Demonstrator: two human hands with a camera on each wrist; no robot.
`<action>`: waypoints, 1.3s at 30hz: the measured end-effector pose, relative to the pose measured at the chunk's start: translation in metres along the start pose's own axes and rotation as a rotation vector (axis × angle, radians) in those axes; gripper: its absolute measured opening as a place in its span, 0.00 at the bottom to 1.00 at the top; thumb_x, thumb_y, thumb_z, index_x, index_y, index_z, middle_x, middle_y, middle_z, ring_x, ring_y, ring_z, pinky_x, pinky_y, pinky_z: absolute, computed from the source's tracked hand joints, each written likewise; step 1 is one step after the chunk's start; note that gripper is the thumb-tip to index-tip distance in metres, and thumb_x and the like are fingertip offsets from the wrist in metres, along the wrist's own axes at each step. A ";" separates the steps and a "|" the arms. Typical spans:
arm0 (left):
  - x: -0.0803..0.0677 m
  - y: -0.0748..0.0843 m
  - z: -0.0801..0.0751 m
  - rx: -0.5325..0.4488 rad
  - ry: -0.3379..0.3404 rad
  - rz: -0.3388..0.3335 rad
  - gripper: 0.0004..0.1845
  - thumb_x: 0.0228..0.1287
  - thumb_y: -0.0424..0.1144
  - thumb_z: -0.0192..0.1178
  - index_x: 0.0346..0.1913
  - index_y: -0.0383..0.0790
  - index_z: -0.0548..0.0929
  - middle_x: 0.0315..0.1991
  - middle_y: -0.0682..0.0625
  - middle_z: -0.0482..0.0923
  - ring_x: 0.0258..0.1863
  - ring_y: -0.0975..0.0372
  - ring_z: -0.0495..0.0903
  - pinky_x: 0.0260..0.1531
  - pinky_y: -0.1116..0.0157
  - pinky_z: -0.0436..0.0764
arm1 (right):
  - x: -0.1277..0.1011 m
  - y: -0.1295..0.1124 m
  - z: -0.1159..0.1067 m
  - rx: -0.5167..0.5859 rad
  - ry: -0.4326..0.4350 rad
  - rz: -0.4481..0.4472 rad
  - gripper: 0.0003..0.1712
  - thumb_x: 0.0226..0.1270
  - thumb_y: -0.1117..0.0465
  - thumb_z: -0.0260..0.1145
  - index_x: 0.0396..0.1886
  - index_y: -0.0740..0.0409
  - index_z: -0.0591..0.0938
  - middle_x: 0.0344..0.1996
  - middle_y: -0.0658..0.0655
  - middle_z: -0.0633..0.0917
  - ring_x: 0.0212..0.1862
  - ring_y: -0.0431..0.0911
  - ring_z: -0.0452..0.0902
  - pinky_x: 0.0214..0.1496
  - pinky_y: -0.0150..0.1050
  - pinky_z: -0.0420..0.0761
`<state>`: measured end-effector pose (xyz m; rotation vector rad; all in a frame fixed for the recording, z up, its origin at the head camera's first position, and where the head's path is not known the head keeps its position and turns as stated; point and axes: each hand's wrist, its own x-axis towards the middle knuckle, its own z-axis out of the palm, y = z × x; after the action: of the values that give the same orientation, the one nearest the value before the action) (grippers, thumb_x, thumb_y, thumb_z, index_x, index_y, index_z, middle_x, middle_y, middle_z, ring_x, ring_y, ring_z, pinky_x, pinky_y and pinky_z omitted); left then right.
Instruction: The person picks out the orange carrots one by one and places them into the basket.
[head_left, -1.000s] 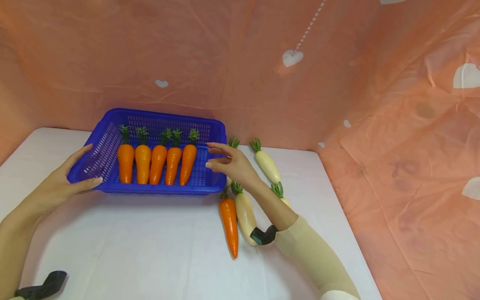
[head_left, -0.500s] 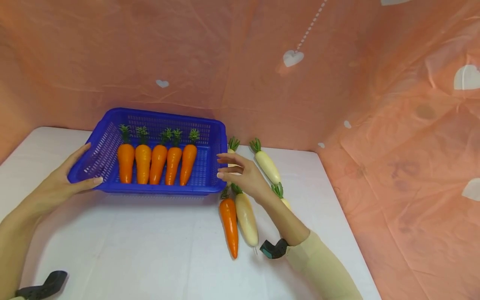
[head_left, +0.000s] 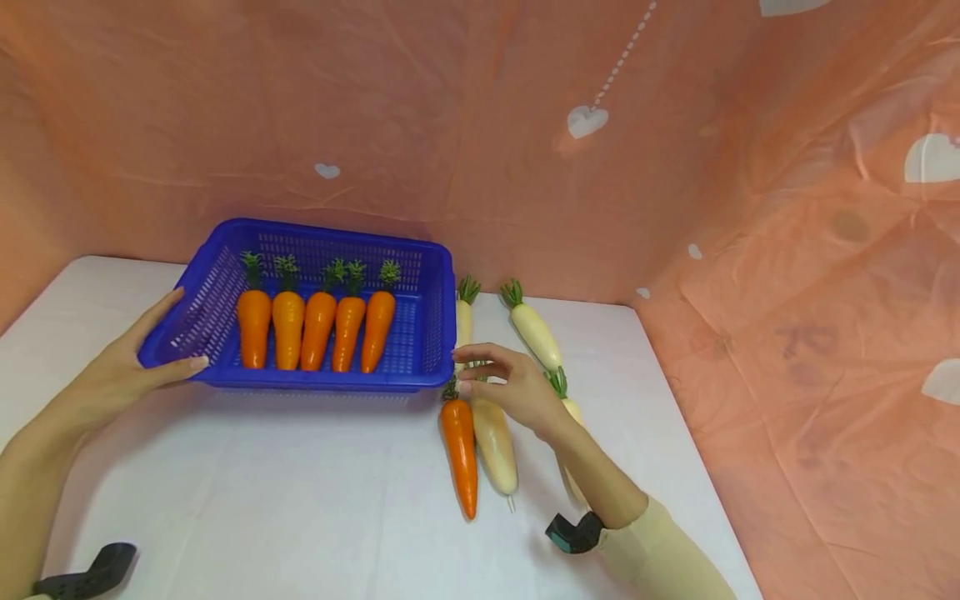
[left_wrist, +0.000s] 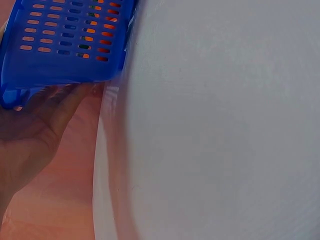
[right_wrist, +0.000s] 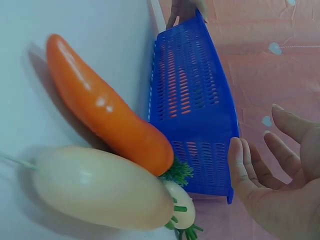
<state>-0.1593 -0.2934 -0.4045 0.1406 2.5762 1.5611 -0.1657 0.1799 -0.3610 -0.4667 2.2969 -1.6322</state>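
Note:
My left hand [head_left: 123,362] holds the left end of a blue perforated plastic basket [head_left: 322,379], thumb over the rim and fingers along the outer side. Several orange carrots [head_left: 318,333] with green tops lie side by side inside it. Off the basket's front right corner, a loose carrot [head_left: 460,458] rests on the white surface beside a white radish [head_left: 493,450]. Over the tops of these two hovers my right hand [head_left: 517,387], fingers loosely bent and holding nothing. The right wrist view shows that hand's fingers near the basket's end wall [right_wrist: 200,155], with the carrot [right_wrist: 110,107] and radish [right_wrist: 100,190] below.
More white radishes lie to the right: one at the back [head_left: 536,335], one partly behind the basket [head_left: 464,321], and one mostly under the right forearm [head_left: 572,408]. A peach cloth wall [head_left: 480,150] with white hearts closes off the back and right side.
My right hand has moved away from the basket's right end, toward me and to the right, over the loose carrot and radish. The left hand and basket have stayed in place.

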 end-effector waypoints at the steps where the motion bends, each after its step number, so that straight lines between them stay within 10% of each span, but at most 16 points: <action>1: 0.000 0.000 0.000 0.002 0.000 0.001 0.51 0.70 0.40 0.60 0.78 0.67 0.33 0.78 0.36 0.24 0.74 0.35 0.24 0.65 0.32 0.24 | -0.002 0.001 0.001 0.002 -0.005 0.007 0.23 0.65 0.63 0.70 0.60 0.55 0.81 0.58 0.56 0.82 0.54 0.48 0.82 0.56 0.40 0.82; 28: -0.002 -0.010 0.000 -0.011 0.002 -0.009 0.51 0.71 0.42 0.60 0.77 0.71 0.31 0.79 0.44 0.22 0.75 0.43 0.21 0.67 0.37 0.21 | -0.053 0.037 0.039 0.057 -0.031 0.101 0.31 0.65 0.65 0.70 0.68 0.59 0.75 0.75 0.63 0.61 0.73 0.59 0.61 0.70 0.52 0.66; 39: 0.002 -0.005 0.001 -0.022 0.003 -0.022 0.50 0.72 0.43 0.59 0.76 0.72 0.30 0.78 0.40 0.21 0.74 0.41 0.20 0.66 0.36 0.21 | -0.046 0.041 0.050 -0.072 0.002 0.085 0.37 0.61 0.70 0.71 0.70 0.56 0.72 0.67 0.63 0.72 0.66 0.58 0.71 0.60 0.46 0.79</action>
<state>-0.1611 -0.2943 -0.4094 0.1072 2.5528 1.5821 -0.1073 0.1694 -0.4139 -0.3780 2.3498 -1.5162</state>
